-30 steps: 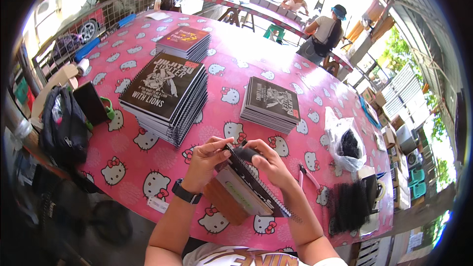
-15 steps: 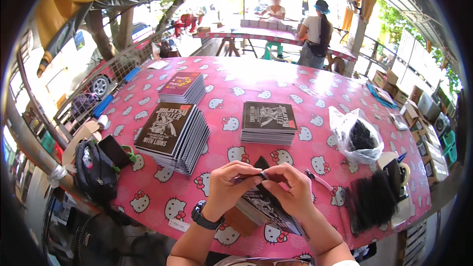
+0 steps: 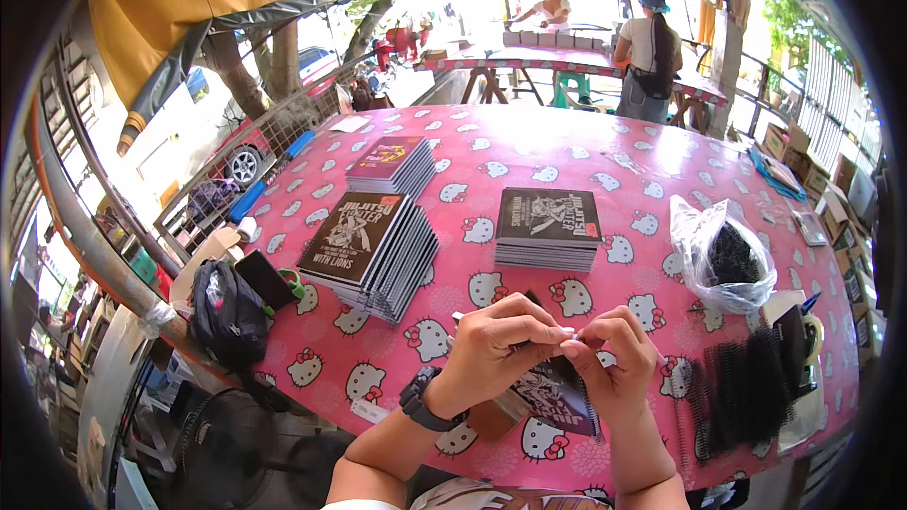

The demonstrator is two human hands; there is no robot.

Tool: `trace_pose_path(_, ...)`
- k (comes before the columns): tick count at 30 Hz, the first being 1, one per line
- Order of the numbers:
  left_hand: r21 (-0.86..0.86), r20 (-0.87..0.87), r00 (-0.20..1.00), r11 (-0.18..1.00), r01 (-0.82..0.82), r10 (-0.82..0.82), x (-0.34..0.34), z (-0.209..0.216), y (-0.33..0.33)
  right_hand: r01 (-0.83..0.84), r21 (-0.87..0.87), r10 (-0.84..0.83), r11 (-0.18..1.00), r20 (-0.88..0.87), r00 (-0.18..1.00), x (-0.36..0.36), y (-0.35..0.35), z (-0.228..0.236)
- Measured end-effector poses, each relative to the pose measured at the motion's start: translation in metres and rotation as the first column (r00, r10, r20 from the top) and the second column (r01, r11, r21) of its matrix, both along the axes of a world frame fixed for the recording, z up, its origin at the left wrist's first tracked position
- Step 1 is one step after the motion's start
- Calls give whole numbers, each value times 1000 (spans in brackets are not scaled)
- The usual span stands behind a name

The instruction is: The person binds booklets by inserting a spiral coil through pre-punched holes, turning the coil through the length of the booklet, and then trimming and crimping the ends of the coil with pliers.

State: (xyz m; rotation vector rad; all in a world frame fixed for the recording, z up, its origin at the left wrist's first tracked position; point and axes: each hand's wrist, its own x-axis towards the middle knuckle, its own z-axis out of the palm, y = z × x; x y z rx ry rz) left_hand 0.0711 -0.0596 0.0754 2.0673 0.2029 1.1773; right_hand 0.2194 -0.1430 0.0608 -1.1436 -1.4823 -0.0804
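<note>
A dark-covered spiral-bound book (image 3: 556, 397) lies at a slant near the table's front edge, partly hidden by my hands, with a brown block (image 3: 495, 418) beside its lower left. Above the book's far end, my left hand (image 3: 510, 345) is closed, its thumb and fingertips pressed together. My right hand (image 3: 616, 354) is closed in a pinch too, its tips almost touching the left ones. Something small and pale seems to be between the fingertips, too small to name. A black watch (image 3: 427, 400) is on my left wrist.
Stacks of spiral-bound books stand ahead: a dark stack (image 3: 548, 227), a taller one (image 3: 364, 250) and a red-covered one (image 3: 390, 165). To the right are black plastic coils (image 3: 742, 392) and a clear bag (image 3: 723, 255). A black pouch (image 3: 227, 312) sits left. Two people work at a far table (image 3: 567, 59).
My hands have come closer together and up off the book's far end, fingertips now meeting above it. The whole scene has shifted right in the view.
</note>
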Motion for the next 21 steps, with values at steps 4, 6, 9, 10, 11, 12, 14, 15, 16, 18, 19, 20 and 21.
trace_pose_path(4, -26, 10, 999, 999, -43, 43, -5, -3, -2, -11, 10, 11, 1000, 11, 1000, -7, -3, 5)
trace_pose_path(6, -16, 25, 998, 999, -49, 49, -7, -3, -1, -68, -92, 66, 993, -25, 997, -6, -4, 6)
trace_pose_path(9, 32, 33, 999, 999, 1, -2, -12, 0, 0, -96, -115, 98, 989, 6, 995, -7, -6, 8)
trace_pose_path(10, 27, 46, 999, 1000, 5, -6, -13, 0, 0, -99, -119, 102, 988, 20, 995, -7, -6, 10)
trace_pose_path(11, 23, 59, 998, 1000, 9, -11, -14, 1, 0, -86, -127, 96, 988, 74, 993, -8, -6, 13)
trace_pose_path(12, 17, 78, 997, 1000, 2, -3, -16, 0, 2, -74, -141, 93, 987, 133, 987, -10, -5, 16)
trace_pose_path(14, -14, 128, 991, 1000, -24, 25, -23, 0, 5, -70, -134, 92, 989, 168, 982, -19, -2, 26)
trace_pose_path(15, -23, 147, 988, 999, -37, 40, -26, 0, 6, -63, -118, 84, 991, 183, 979, -25, 1, 31)
trace_pose_path(16, -78, 173, 983, 996, -39, 52, -27, 0, 7, -70, -128, 95, 989, 202, 975, -31, 4, 36)
trace_pose_path(18, -83, 221, 972, 995, -60, 77, -33, -1, 13, -35, -161, 73, 986, 237, 969, -42, 10, 44)
trace_pose_path(19, -90, 233, 969, 994, -66, 86, -38, 0, 16, -40, -168, 82, 985, 249, 965, -46, 16, 47)
trace_pose_path(20, -90, 255, 960, 991, -95, 115, -44, 1, 19, -76, -148, 115, 986, 277, 954, -49, 23, 51)
trace_pose_path(21, -81, 268, 953, 989, -127, 144, -50, 3, 22, -115, -121, 146, 986, 297, 944, -53, 31, 55)
